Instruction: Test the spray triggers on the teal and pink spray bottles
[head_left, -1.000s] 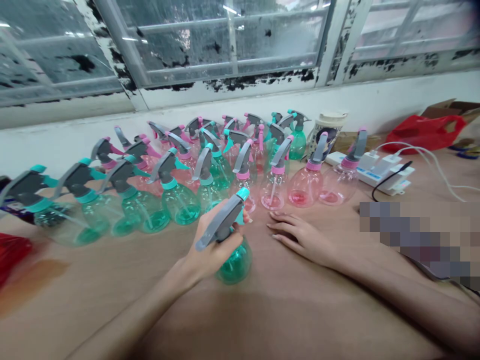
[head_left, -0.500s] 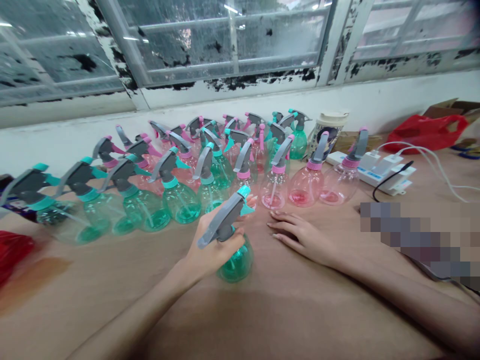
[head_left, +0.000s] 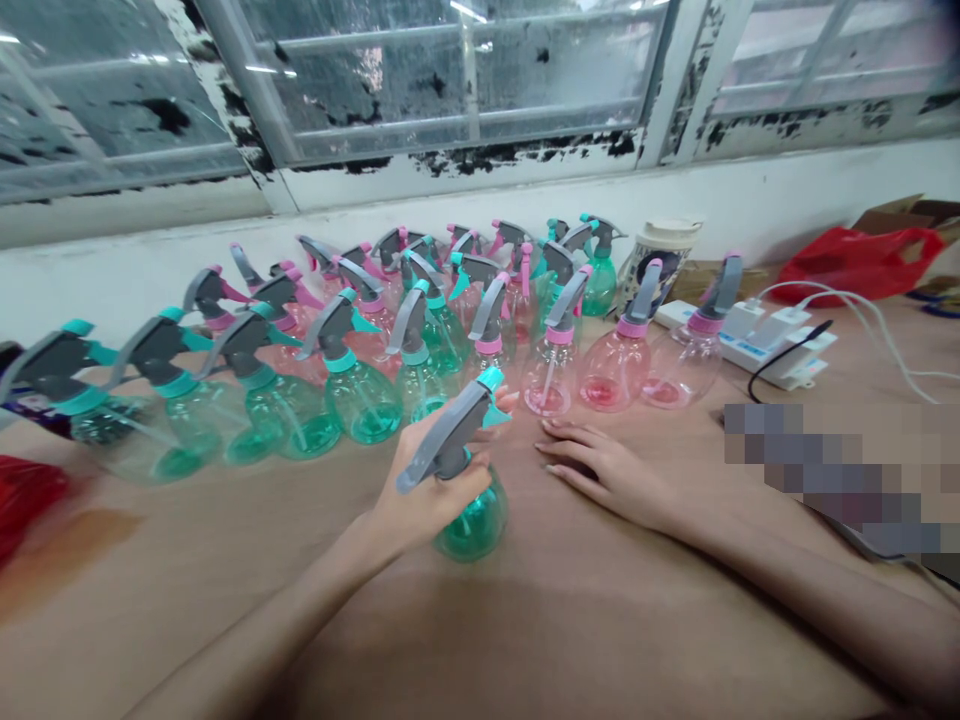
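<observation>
My left hand (head_left: 424, 495) is wrapped round the neck of a green spray bottle (head_left: 471, 515) with a grey and teal trigger head, which stands on the brown table (head_left: 525, 620) in front of me. Fingers stretched out, my right hand (head_left: 604, 468) lies flat on the table just right of that bottle, holding nothing. Behind both hands stand rows of several green spray bottles (head_left: 360, 395) and pink spray bottles (head_left: 615, 365).
A white power strip (head_left: 780, 350) with plugs and cables lies at the right, beside a patterned cup (head_left: 664, 265). A red plastic bag (head_left: 855, 262) and a cardboard box sit at the far right. Red material (head_left: 22, 495) lies at the left edge. A window wall runs behind.
The held green bottle has shifted slightly to the right and away from me in my left hand. My right hand has stayed flat in place.
</observation>
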